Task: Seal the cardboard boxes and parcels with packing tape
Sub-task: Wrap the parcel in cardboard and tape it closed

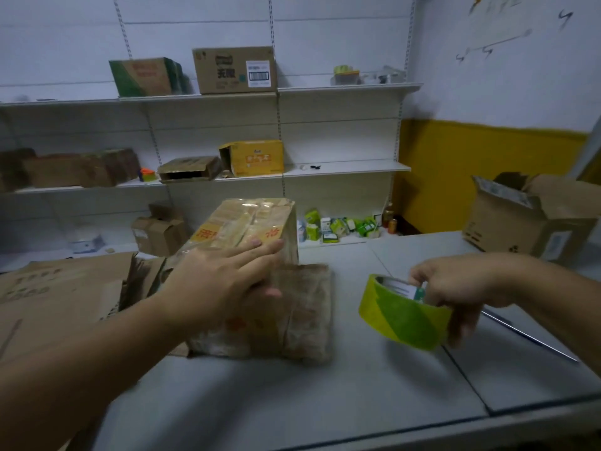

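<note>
Left hand (221, 281) flat, fingers straight, pressing the worn cardboard box (247, 219) under them; right hand (455, 288) fingers clamped round the tape roll (403, 312), clear of the box, which probably slides or tips if that one-handed press slackens.

Surface (325, 402): grey, matt, with dark seam lines crossing its right part. A thin metal rod (530, 336) lies flat on that right part, slanting toward the near edge.

Back wall: white shelving (344, 166), three levels, slotted uprights.
- Middle shelf: multi-coloured cube (148, 175) at left. A small black item (314, 166) lies on the right section, too small to identify.
- Lowest level: cluster of green-and-white cartons (341, 227), some upright, some tipped. Small bottles (388, 219) stand just beside them at right.
- Low left: pale blurred device (86, 244), type unclear.

Right wall: yellow band (471, 170) below, white above with dark scribbles (494, 43).
</note>
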`<state>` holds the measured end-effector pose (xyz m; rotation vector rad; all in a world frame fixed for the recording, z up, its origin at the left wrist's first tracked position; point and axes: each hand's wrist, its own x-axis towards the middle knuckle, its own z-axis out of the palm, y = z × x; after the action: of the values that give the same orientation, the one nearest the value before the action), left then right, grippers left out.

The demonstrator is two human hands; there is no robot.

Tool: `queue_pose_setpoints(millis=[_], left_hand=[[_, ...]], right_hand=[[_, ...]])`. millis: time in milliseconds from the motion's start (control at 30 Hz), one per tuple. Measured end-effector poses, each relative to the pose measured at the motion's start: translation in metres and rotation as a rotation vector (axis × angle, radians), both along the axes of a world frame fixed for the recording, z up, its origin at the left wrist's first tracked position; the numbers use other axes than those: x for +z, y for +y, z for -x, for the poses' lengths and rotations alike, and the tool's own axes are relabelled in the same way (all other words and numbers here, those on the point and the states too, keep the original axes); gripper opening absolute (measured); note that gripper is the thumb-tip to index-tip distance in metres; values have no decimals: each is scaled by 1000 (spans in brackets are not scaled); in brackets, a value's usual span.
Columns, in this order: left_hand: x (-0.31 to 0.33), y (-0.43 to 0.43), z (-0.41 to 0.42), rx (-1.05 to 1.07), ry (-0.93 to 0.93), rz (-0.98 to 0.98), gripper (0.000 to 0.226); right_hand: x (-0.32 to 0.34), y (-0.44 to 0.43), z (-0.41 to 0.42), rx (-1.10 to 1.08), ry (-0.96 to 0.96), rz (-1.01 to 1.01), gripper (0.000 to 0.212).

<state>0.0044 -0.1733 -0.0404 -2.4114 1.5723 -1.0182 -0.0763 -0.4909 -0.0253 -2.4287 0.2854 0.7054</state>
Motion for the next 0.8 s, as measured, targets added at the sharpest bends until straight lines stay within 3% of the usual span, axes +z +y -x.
queue_pose_setpoints(millis=[167,267,367,467,500,567,633,700,800], left_hand=[[1,11,-3,18,-4,-3,59],[-1,8,-2,25,-9,6,56],[-4,10,-2,9,13,43,56],[-5,9,-1,-4,27,73,55],[-5,8,-1,-14,24,75,54],[-5,5,0,-23,13,70,54],[-4,5,1,-17,12,74,53],[-5,5,1,-6,24,70,52],[-3,6,2,18,27,67,54]], right_hand=[[-33,9,9,-52,63,125,29],[-54,13,10,-71,-10,144,32],[-68,8,12,-104,-153,135,33],[-75,-8,22,-168,-328,76,47],[-76,-17,26,-210,-455,131,46],[-78,-40,37,-290,-683,460,36],[-83,-61,48,-348,-648,719,38],[-93,-74,57,-389,-526,722,34],[-106,-76,58,-423,-552,651,15]])
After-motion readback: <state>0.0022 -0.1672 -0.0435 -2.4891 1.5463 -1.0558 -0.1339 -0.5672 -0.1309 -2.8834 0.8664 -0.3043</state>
